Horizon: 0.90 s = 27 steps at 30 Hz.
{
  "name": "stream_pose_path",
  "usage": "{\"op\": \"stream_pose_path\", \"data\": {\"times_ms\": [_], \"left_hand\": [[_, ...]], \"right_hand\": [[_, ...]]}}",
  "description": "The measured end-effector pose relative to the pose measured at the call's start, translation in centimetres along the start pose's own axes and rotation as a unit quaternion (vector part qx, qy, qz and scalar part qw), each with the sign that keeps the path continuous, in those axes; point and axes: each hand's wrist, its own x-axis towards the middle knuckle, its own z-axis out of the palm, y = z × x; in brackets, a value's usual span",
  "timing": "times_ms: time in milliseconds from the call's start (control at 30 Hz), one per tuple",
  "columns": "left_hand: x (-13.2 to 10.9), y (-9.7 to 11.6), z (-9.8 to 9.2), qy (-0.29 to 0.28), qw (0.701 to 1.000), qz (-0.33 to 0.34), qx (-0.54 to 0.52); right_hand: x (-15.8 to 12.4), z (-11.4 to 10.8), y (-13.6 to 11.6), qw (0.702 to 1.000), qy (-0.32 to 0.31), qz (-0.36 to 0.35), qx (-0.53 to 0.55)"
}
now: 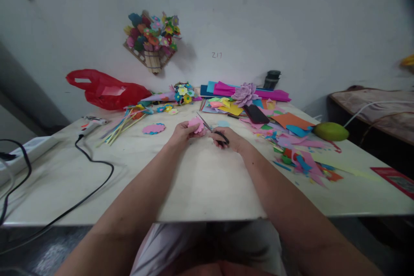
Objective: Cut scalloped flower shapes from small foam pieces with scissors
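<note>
Between the fingers of my left hand (183, 133) is a pink scalloped paper piece (196, 125), held a little above the table. My right hand (228, 138) grips a pair of scissors (221, 137) with black handles. Their blades point up and left, toward the right edge of the pink piece; whether the edges touch it I cannot tell. Left of my left hand, pink scalloped cut-outs with blue edging (154, 129) lie on the table. A light blue paper scrap (223, 123) lies just behind my right hand.
A glue gun (92, 126) with its black cord and a power strip (27, 155) are at the left. A red plastic bag (108, 90) stands behind. Coloured scraps (304, 161), a phone (256, 114) and a green fruit (331, 131) lie to the right.
</note>
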Motion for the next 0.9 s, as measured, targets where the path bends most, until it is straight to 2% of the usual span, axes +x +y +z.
{"op": "stream_pose_path", "data": {"times_ms": [233,500,900], "left_hand": [[0.08,-0.17,-0.31,-0.007,1.0,-0.003,0.029],[-0.34,0.3,0.29,0.008,1.0,-0.013,-0.002],[-0.33,0.25,0.32,-0.005,1.0,-0.005,-0.003]], "right_hand": [[0.07,-0.02,0.27,1.0,-0.009,-0.011,-0.014],[-0.11,0.06,-0.09,1.0,-0.008,-0.009,-0.024],[-0.1,-0.2,0.3,0.999,-0.028,-0.018,-0.033]]}}
